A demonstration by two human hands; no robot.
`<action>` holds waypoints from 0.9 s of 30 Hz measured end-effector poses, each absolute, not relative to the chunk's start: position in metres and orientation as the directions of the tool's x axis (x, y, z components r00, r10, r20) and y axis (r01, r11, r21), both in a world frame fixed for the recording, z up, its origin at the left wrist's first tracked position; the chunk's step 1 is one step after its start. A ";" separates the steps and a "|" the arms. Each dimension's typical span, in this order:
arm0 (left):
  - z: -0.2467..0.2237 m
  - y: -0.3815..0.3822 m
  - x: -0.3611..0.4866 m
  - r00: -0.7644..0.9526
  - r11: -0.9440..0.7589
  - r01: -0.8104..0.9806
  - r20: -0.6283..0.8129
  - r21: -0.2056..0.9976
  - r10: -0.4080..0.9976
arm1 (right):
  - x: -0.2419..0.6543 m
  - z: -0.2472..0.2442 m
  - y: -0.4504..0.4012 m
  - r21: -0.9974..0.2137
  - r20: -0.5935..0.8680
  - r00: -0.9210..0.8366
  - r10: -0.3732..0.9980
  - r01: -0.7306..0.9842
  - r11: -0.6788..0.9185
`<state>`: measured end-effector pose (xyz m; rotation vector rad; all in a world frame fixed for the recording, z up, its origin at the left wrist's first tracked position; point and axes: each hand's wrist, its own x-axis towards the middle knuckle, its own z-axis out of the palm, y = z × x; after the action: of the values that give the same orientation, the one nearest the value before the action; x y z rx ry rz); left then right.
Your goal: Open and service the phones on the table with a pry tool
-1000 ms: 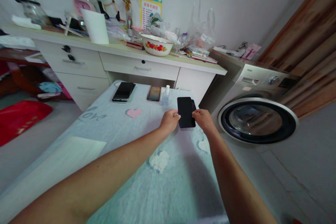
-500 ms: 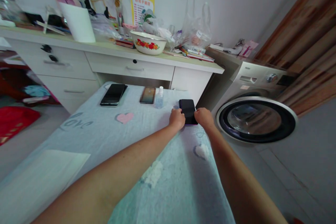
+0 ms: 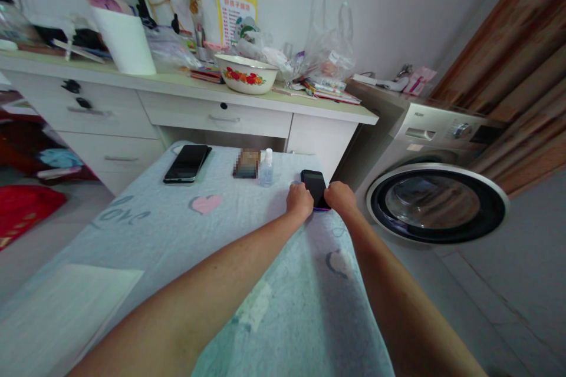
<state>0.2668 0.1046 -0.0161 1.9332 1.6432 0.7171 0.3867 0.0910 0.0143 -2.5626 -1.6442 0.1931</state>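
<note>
A black smartphone (image 3: 315, 184) with a purple lower edge is at the far right of the cloth-covered surface, screen up. My left hand (image 3: 299, 200) grips its left side with curled fingers. On the opposite side, my right hand (image 3: 341, 196) is closed around the phone's right edge. Whether the phone rests fully on the cloth, I cannot tell. Left of my hands stands a small clear bottle (image 3: 266, 171) with a white cap. Beside it lies a flat, blurred-out item (image 3: 247, 164). Farther left, dark phone-like devices (image 3: 188, 163) lie stacked.
The surface wears a pale blue patterned cloth (image 3: 177, 253). Behind it runs a white desk (image 3: 252, 119) with a floral enamel basin (image 3: 246, 75), plastic bags and books. A washing machine (image 3: 435, 129) stands at the right, its round door (image 3: 437, 203) swung out.
The view has shifted slightly. My right hand has moved a little left along with the phone's right edge, and more of its purple lower edge shows. Both hands keep their grip.
</note>
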 end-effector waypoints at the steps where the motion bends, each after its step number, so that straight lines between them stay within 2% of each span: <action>1: -0.017 0.105 0.267 0.134 -0.148 0.725 0.074 0.673 0.988 | 0.387 0.014 0.092 -0.146 -0.055 0.413 0.909 0.897 -0.417; 11: -0.024 0.113 0.262 0.150 -0.155 0.686 0.071 0.711 0.986 | 0.389 0.008 0.095 -0.203 -0.031 0.423 0.906 0.885 -0.420; 20: -0.026 0.106 0.241 0.223 -0.198 0.635 0.067 0.747 0.972 | 0.394 0.022 0.069 -0.374 0.094 0.445 0.891 0.845 -0.383; 21: -0.025 0.104 0.236 0.236 -0.205 0.631 0.067 0.748 0.969 | 0.390 0.024 0.064 -0.410 0.121 0.452 0.884 0.834 -0.370; 24: -0.021 0.098 0.215 0.272 -0.234 0.625 0.073 0.745 0.960 | 0.368 0.031 0.052 -0.654 0.179 0.452 0.874 0.718 -0.238; 27: -0.015 0.093 0.184 0.325 -0.287 0.630 0.090 0.721 0.941 | 0.334 0.033 0.040 -0.782 0.176 0.334 0.926 0.619 -0.075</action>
<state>0.1838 0.0933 -0.0147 2.0155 1.3781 0.6966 0.3341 0.0402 0.0326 -1.7869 -1.3751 0.4753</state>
